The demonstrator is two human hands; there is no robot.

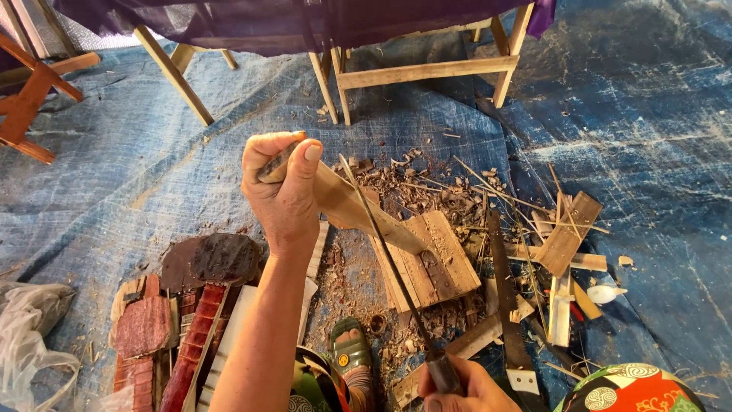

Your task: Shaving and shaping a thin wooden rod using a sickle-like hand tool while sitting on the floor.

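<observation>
Centre frame, the left hand [286, 191] is clenched around a wooden strip [358, 210] slanting onto the chopping block [431, 263]; lower down, the right hand [461, 389] is clenched around a long knife [389, 259] laid against it.

There is one view only — the camera on my head, looking steeply down and a little forward past my own arms to the blue tarp [137, 175] spread on the floor. It sits near enough that my left hand [286, 191] rises large at the middle, while my right hand [457, 385] is cut by the bottom edge — trestle legs [343, 88] close the top.
</observation>
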